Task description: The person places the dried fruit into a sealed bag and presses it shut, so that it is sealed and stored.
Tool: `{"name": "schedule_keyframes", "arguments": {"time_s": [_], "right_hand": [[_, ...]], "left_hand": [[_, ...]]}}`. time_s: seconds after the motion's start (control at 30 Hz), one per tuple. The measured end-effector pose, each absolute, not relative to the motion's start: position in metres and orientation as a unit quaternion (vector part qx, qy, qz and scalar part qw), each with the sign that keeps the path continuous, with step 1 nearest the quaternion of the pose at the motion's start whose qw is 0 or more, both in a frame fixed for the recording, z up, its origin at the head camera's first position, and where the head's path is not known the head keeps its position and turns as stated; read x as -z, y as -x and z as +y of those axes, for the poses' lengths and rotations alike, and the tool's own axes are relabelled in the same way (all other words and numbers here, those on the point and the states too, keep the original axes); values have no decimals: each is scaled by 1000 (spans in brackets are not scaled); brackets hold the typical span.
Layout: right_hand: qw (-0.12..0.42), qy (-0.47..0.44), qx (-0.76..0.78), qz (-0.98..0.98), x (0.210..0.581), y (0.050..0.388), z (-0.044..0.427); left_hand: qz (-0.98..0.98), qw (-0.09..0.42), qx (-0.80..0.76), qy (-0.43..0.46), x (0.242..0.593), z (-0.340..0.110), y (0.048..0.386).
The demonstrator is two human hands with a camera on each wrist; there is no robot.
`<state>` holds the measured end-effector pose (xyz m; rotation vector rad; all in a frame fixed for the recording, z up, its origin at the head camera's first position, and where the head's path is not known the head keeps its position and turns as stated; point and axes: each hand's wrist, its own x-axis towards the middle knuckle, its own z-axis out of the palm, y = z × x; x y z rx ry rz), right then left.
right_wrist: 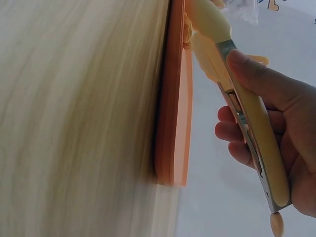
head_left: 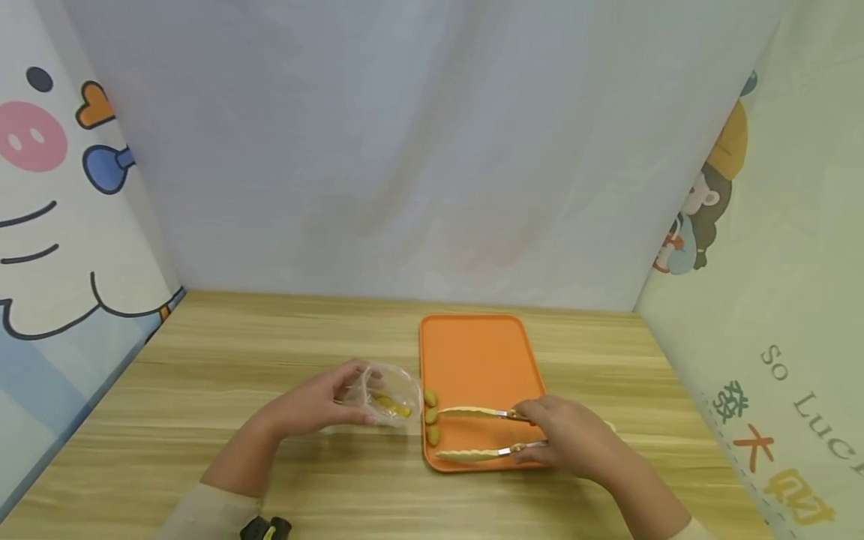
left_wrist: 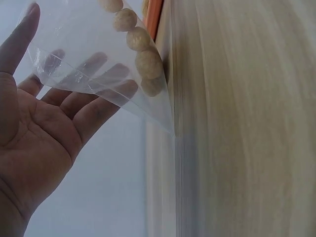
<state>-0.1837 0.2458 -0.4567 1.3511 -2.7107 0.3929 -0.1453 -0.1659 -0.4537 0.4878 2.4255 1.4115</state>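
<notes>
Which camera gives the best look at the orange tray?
The head view: it shows most of the orange tray from above. The right wrist view shows it edge-on, mainly its side; the left wrist view catches only a sliver.

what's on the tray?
Three yellow pieces, lined along the left edge of the tray in the head view. Tongs and the right grip extend over it; anything directly beneath them is hidden.

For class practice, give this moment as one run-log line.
left hand: holds clear plastic bag of yellow rounded pieces; right hand: grips cream and metal tongs, spread; orange rectangular tray: three similar pieces
</notes>
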Motion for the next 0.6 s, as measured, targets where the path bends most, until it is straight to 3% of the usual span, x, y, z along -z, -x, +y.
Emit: {"name": "schedule_keyframes", "arguments": {"time_s": [0.6], "right_hand": [[57, -455, -119, -881, 465, 191, 236]], "left_hand": [[840, 150, -494, -167, 454, -163, 149]]}}
